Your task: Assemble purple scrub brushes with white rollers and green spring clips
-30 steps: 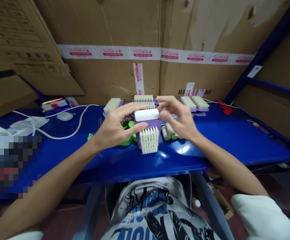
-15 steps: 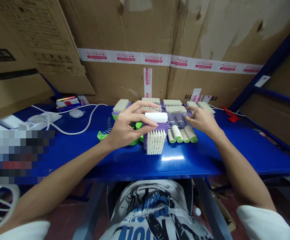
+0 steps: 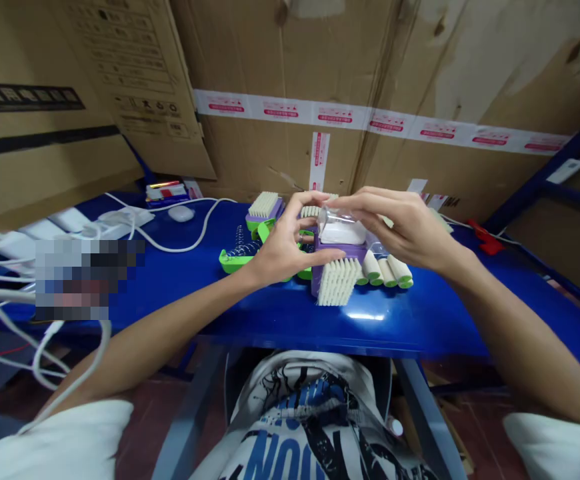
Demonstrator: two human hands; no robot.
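Note:
My left hand [image 3: 283, 250] is closed around a purple-bodied brush, its thumb lying along the edge above the cream bristles [image 3: 339, 283], which face me. A white cylinder [image 3: 343, 233] lies on top of the brush. Over that cylinder my right hand [image 3: 405, 223] holds a clear plastic cover [image 3: 337, 215], fingers pressed on its top and side. The right fingertips partly hide the cover. Just left of the brush are bright green plastic parts [image 3: 243, 262] and a coiled metal spring [image 3: 240, 237]. Several cream rollers with green ends [image 3: 399, 270] lie below my right hand.
Another purple brush [image 3: 263, 205] stands bristles-up at the back of the blue table [image 3: 170, 287]. White cables and a power strip [image 3: 125, 217] occupy the left side. A red object [image 3: 485, 238] lies at right. Cardboard [image 3: 270, 60] walls the back.
My right hand has come from the back right to the brush with a clear plastic cover, now over the white cylinder. My left hand has shifted from the cylinder to the brush; the view turned slightly left.

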